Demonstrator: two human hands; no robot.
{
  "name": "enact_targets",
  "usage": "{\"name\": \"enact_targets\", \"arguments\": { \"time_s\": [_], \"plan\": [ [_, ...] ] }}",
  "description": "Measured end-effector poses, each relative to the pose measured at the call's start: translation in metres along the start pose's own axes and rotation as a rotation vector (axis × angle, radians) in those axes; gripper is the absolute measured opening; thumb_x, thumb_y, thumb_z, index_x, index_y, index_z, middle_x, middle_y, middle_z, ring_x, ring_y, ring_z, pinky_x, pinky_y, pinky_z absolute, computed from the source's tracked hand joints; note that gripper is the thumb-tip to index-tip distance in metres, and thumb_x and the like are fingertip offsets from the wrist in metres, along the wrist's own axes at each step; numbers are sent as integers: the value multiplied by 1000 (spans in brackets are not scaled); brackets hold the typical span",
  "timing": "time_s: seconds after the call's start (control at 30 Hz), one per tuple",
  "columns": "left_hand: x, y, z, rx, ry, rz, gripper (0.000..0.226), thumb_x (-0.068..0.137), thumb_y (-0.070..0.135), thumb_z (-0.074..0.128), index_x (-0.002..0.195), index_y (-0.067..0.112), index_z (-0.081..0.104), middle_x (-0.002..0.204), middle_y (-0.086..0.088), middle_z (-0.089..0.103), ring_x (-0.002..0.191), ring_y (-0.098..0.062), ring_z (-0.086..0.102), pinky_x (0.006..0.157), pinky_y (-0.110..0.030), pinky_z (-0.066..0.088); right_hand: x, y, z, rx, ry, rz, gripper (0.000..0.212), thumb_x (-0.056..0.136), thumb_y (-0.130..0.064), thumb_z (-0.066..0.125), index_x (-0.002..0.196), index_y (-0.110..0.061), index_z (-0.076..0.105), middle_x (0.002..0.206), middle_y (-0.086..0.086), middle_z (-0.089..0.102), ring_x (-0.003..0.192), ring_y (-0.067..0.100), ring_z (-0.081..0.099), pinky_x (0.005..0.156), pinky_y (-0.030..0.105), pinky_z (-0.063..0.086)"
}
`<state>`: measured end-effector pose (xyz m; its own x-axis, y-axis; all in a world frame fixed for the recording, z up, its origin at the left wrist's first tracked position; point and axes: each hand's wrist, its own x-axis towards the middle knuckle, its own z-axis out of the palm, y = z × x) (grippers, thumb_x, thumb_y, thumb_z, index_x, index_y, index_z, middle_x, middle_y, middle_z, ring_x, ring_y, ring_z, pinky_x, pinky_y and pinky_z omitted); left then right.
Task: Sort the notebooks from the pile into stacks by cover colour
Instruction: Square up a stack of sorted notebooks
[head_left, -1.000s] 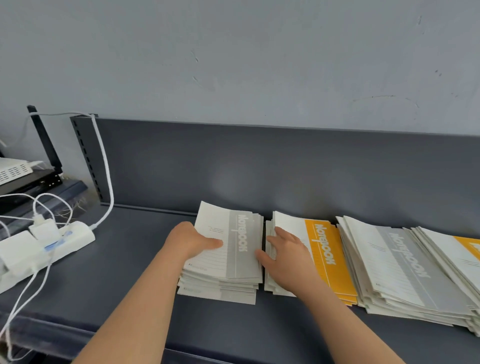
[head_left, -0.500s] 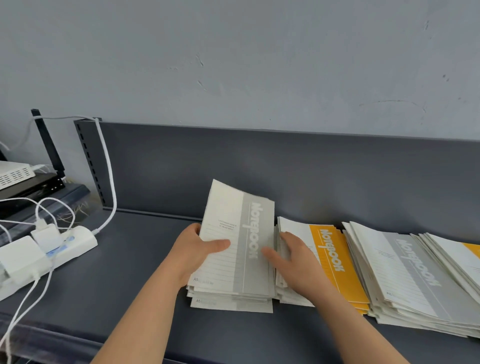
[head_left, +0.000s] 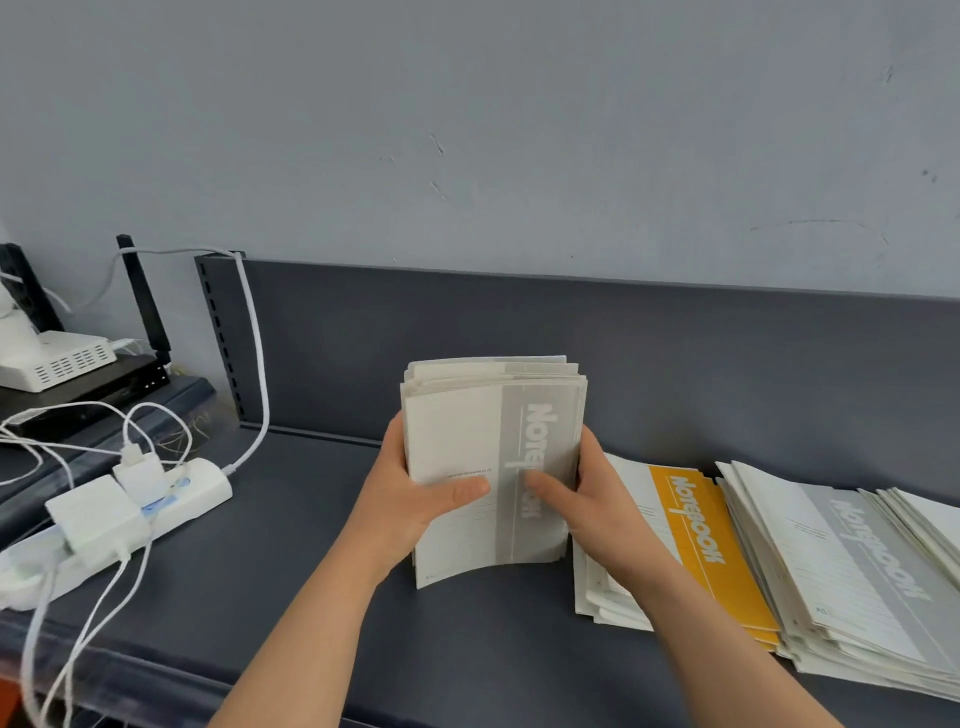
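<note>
Here, the left hand is gripping the left edge of a stack of grey notebooks, its thumb lying across the front cover, while the right hand is clamping the right edge, its thumb pressing on the grey band. The stack is standing upright, facing the person, its top edges fanning unevenly and its lower part bowing; whether the bottom edge is resting on the dark shelf or hanging just above it cannot be told. Bare shelf is lying open to the left, as far as a white power strip with chargers plugged into it, and in front, out to the shelf's front lip. Behind, the dark back panel is closing off the space below a grey wall. To the right, an orange-topped stack is lying flat just beside the held notebooks, the right forearm crossing over its near corner. Beyond it a larger mixed pile, grey cover uppermost, is running out of the right edge. The fingers of both hands are hiding behind the stack, and the number of notebooks held cannot be counted. "Notebook" is running sideways in white letters along the grey band, partly under the right thumb, and again on the orange cover and the pile's top cover; the smaller print is too fine to read.
</note>
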<state>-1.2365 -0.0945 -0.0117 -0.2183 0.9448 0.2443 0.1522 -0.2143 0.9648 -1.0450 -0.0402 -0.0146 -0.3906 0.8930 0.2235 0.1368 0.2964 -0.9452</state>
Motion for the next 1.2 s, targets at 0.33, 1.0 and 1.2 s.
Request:
{"name": "enact_targets", "arguments": {
  "time_s": [0.33,1.0,1.2],
  "plan": [
    [2,26,12,-153,90,41,75,62,63,66,126,26,51,120,7,64,109,-8,62,83,-25,48,1,-20,3,220,25,-125,39,97,-41,42,136,-41,38,127,-23,54,119,-2,51,103,34,40],
    [0,6,18,-5,97,80,64,75,52,67,131,36,42,119,23,59,109,5,57,85,-20,48,11,-15,7,284,130,-11,38,79,-43,57,115,-29,55,112,-11,64,106,11,61,87,35,49],
    [-4,-3,12,176,114,107,43,91,30,60,130,32,42,117,23,58,103,11,54,78,-13,43,3,-6,9,109,96,-39,26,92,-21,57,113,-34,46,109,-17,63,100,-1,61,87,29,52]
  ]
}}
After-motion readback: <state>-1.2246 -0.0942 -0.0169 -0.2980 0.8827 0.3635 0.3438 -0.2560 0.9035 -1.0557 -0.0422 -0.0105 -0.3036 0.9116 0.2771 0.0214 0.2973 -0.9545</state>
